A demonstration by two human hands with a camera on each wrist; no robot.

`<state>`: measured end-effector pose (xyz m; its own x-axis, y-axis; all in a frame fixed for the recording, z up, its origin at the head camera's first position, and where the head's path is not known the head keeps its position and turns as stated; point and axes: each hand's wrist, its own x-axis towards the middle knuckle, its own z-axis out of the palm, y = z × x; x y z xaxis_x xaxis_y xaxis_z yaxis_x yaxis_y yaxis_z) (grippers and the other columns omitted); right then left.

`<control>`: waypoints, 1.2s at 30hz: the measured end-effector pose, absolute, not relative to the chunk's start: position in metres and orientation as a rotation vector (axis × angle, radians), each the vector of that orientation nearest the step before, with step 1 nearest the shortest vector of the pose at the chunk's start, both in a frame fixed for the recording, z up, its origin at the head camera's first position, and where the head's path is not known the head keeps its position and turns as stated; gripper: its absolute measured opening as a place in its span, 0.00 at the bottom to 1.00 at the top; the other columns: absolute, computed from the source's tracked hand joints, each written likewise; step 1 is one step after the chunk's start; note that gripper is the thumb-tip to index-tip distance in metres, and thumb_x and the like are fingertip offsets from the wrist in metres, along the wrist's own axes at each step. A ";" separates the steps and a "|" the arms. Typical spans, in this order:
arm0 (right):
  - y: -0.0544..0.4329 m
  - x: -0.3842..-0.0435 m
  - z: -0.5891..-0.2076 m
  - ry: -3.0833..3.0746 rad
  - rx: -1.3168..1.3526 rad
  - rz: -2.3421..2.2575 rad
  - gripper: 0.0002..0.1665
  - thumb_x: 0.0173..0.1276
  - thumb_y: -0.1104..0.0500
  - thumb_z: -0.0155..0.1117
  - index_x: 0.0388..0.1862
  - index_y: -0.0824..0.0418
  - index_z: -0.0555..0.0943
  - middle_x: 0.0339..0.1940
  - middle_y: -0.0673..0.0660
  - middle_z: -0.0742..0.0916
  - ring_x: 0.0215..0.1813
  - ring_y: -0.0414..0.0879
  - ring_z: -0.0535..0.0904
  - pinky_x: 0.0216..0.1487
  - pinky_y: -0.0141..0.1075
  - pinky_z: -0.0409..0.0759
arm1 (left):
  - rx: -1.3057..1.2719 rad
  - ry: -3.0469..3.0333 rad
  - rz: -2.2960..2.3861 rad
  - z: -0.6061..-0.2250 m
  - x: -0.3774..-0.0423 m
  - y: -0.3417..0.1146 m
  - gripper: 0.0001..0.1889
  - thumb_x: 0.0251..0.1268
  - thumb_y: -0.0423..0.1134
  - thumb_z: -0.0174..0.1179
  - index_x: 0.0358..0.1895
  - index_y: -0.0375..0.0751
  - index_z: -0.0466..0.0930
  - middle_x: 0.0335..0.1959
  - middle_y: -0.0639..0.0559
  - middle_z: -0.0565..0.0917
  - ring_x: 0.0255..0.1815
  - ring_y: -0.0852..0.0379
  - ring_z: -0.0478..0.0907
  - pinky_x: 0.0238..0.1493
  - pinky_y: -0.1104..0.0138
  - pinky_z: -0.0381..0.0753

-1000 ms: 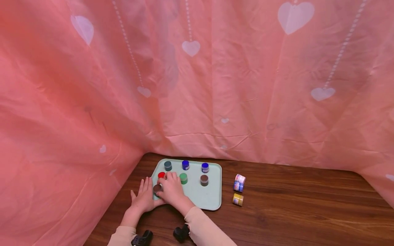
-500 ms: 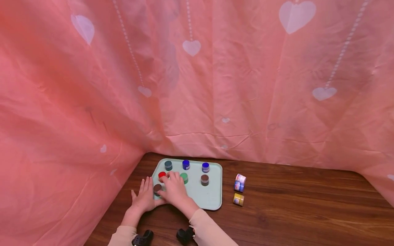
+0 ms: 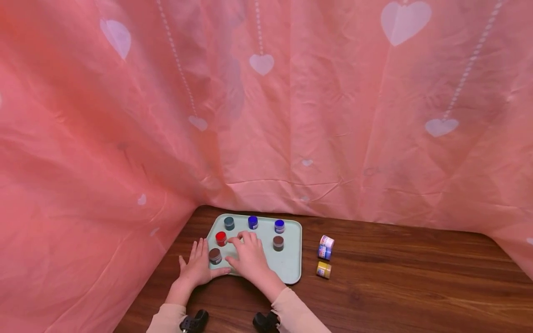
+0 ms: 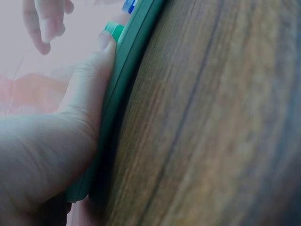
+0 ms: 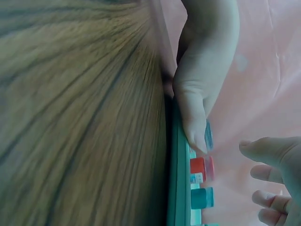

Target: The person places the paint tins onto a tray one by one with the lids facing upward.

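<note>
My left hand rests at the near left corner of a pale green tray, fingers straight along its left edge and thumb along the front rim. Just inside, a brown-lidded paint jar stands upright. My right hand hovers over the tray, fingers loosely bent; the right wrist view shows nothing between its fingertips. Left of those fingers is a red paint jar. A green paint jar appears in the left wrist view, but my right hand hides it in the head view.
Also upright on the tray are a dark teal jar, two blue jars, left and right, and another brown jar. Pink, blue and yellow jars lie on the wooden table. A pink curtain hangs behind.
My right hand has drawn back to the right, away from the near brown jar and the red jar, and now covers the green one. My left hand stays in place.
</note>
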<state>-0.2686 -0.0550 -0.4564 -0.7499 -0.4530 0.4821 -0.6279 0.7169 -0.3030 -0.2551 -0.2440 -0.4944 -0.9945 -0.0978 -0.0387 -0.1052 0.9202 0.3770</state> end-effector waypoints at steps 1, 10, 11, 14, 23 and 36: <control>-0.052 -0.268 -0.456 -2.542 0.841 0.636 0.22 0.58 0.46 0.73 0.50 0.51 0.83 0.48 0.54 0.79 0.51 0.48 0.70 0.48 0.40 0.70 | -0.161 3.062 0.598 -0.494 -0.255 -0.244 0.73 0.37 0.80 0.62 0.76 0.28 0.43 0.78 0.30 0.47 0.79 0.31 0.38 0.64 0.23 0.35; -0.029 -0.265 -0.449 -2.492 0.907 0.564 0.21 0.59 0.46 0.73 0.48 0.52 0.83 0.47 0.54 0.78 0.51 0.49 0.70 0.47 0.42 0.71 | -0.152 3.069 0.597 -0.493 -0.258 -0.243 0.72 0.37 0.80 0.62 0.76 0.28 0.43 0.78 0.31 0.46 0.80 0.32 0.38 0.64 0.24 0.34; -0.027 -0.265 -0.449 -2.484 0.917 0.550 0.20 0.59 0.46 0.73 0.48 0.52 0.83 0.47 0.54 0.78 0.51 0.49 0.70 0.47 0.42 0.71 | -0.151 3.071 0.593 -0.494 -0.258 -0.243 0.72 0.37 0.80 0.62 0.76 0.28 0.43 0.78 0.31 0.46 0.80 0.32 0.38 0.64 0.24 0.35; -0.020 -0.263 -0.449 -2.460 0.940 0.515 0.20 0.58 0.45 0.73 0.46 0.52 0.83 0.47 0.53 0.78 0.51 0.49 0.70 0.47 0.42 0.71 | -0.152 3.074 0.593 -0.494 -0.258 -0.244 0.72 0.38 0.79 0.62 0.77 0.28 0.43 0.78 0.31 0.47 0.80 0.32 0.38 0.64 0.24 0.35; -0.002 -0.256 -0.453 -2.407 1.014 0.408 0.19 0.57 0.44 0.73 0.45 0.50 0.83 0.47 0.51 0.78 0.51 0.48 0.70 0.50 0.43 0.71 | -0.157 3.066 0.604 -0.497 -0.259 -0.245 0.72 0.38 0.78 0.63 0.77 0.29 0.43 0.78 0.31 0.47 0.80 0.33 0.37 0.65 0.24 0.35; 0.040 -0.249 -0.454 -2.351 1.071 0.404 0.20 0.54 0.45 0.75 0.44 0.50 0.83 0.48 0.53 0.78 0.52 0.49 0.70 0.48 0.44 0.71 | -0.157 3.063 0.643 -0.499 -0.258 -0.246 0.72 0.37 0.78 0.64 0.77 0.30 0.43 0.79 0.32 0.47 0.80 0.33 0.37 0.65 0.25 0.35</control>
